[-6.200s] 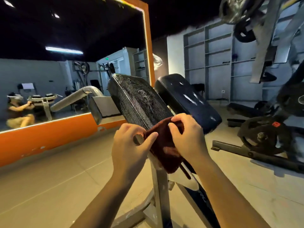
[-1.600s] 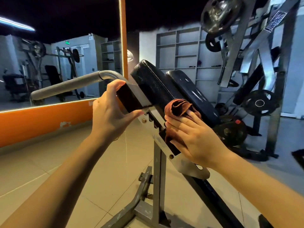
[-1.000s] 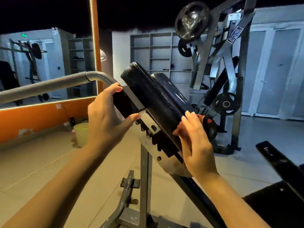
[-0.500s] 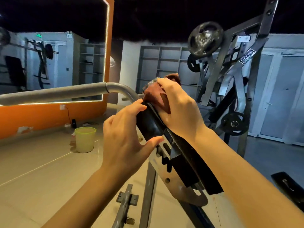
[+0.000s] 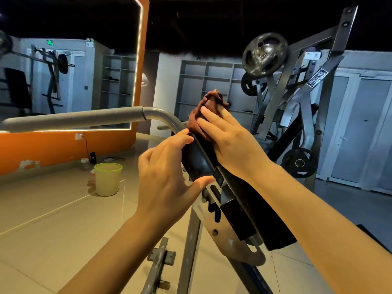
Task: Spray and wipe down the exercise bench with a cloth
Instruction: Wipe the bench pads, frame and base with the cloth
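At frame centre, the right hand point(image 5: 229, 141) presses a crumpled rust-brown cloth point(image 5: 204, 115) with flat fingers onto the tilted black padded exercise bench point(image 5: 199, 162); the left hand point(image 5: 167, 177) grasps the pad's edge.

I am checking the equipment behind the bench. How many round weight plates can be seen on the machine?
3: a large plate at the top, a smaller plate just below to its left, and a low plate near the floor. Others may be hidden behind the frame.
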A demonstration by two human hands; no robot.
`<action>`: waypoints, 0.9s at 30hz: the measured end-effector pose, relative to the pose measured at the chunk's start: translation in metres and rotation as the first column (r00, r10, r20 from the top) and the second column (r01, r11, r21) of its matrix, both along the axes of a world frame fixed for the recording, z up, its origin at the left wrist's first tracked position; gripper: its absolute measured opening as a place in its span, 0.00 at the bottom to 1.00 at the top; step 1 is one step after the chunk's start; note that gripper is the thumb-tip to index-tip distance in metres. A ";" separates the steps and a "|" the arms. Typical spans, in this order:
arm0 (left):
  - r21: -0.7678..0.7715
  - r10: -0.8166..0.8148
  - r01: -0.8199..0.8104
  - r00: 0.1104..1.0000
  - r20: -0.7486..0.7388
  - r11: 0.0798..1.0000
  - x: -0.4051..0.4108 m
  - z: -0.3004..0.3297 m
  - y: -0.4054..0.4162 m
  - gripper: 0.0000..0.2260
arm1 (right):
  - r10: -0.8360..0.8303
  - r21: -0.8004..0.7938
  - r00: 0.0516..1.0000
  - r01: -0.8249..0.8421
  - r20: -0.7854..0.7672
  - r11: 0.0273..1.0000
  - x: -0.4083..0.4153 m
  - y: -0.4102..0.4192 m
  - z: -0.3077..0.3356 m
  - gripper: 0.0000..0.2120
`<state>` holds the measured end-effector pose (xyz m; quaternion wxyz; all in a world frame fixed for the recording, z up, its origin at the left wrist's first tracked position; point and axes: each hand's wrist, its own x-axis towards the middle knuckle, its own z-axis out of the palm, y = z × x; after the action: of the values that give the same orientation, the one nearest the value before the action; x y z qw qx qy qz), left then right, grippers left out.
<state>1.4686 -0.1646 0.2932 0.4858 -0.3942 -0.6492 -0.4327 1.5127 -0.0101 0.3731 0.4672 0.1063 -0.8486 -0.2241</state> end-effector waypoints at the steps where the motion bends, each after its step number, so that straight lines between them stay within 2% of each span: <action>1: -0.002 0.004 -0.004 1.000 0.001 1.000 0.000 0.000 -0.001 0.35 | -0.003 0.001 1.000 0.003 -0.015 1.000 0.006 0.003 -0.007 0.19; 12: -0.054 0.059 -0.056 0.996 0.062 0.997 0.010 0.002 -0.004 0.35 | -0.156 -0.021 0.988 0.155 -0.017 0.988 0.099 0.035 -0.103 0.22; 16: -0.049 0.048 -0.045 0.996 0.072 0.998 0.013 0.003 -0.004 0.34 | -0.210 -0.055 0.977 0.212 0.042 0.976 0.130 0.047 -0.136 0.30; 18: -0.042 0.037 -0.033 0.996 0.077 0.999 0.012 0.003 -0.003 0.34 | -0.155 -0.111 0.987 0.159 0.043 0.981 0.140 0.051 -0.145 0.31; 19: -0.041 0.032 -0.029 0.997 0.072 0.999 0.012 0.003 -0.002 0.35 | -0.094 -0.152 0.995 0.095 0.016 0.984 0.141 0.052 -0.146 0.27; 21: -0.035 0.023 -0.021 0.998 0.055 0.999 0.011 0.002 -0.002 0.35 | 0.022 -0.193 0.998 -0.031 -0.050 0.981 0.131 0.045 -0.130 0.19; 23: -0.021 0.003 -0.002 0.999 0.049 1.000 0.009 0.002 -0.002 0.35 | 0.093 -0.155 0.992 -0.104 -0.081 0.982 0.108 0.033 -0.089 0.19; 27: 0.020 -0.022 0.021 1.000 0.018 1.000 0.006 0.000 0.001 0.33 | 0.103 0.081 0.994 -0.107 0.046 0.991 0.040 0.005 0.021 0.19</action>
<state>1.4742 -0.1637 0.2928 0.4792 -0.3923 -0.6448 -0.4479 1.5529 -0.0053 0.3946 0.4555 0.1750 -0.8414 -0.2323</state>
